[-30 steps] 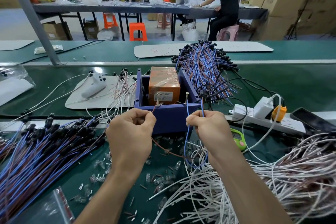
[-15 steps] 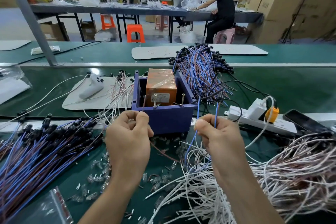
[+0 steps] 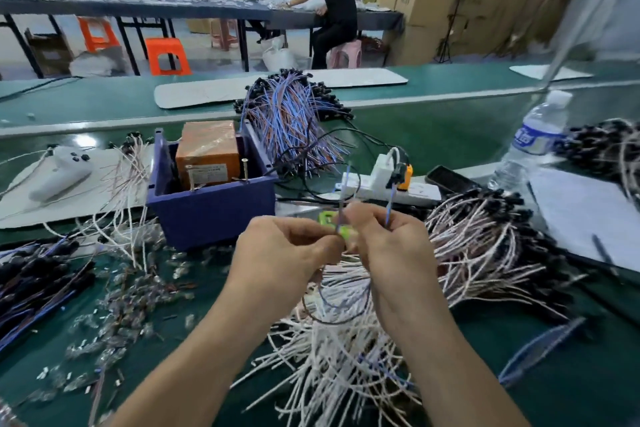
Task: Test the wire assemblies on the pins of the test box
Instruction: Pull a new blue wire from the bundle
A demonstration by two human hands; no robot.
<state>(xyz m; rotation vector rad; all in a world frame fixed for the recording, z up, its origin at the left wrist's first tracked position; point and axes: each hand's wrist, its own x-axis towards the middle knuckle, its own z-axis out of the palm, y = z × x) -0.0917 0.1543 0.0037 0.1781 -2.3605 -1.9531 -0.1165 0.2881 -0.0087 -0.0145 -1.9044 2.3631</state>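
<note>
The purple test box [image 3: 211, 208] stands left of centre with an orange block inside and two upright metal pins [image 3: 244, 168] at its front rim. My left hand [image 3: 284, 256] and my right hand [image 3: 391, 246] meet in front of the box's right corner, away from the pins. Both pinch a thin blue-and-brown wire assembly [image 3: 389, 206] whose ends stick up above my right fingers and whose loop hangs below my hands. A pile of white wire assemblies [image 3: 478, 253] lies under and right of my hands.
Blue-and-brown wire bundles lie behind the box [image 3: 291, 114] and at the left edge [image 3: 34, 284]. A white power strip [image 3: 388, 189], a phone [image 3: 446, 178], a water bottle [image 3: 533, 139] and paper sheets [image 3: 581, 215] sit to the right. Small clear parts [image 3: 117, 308] litter the green mat.
My hands pulled the wire away from the box's pins, moved right and came together. The view swung right, bringing the bottle and paper into sight.
</note>
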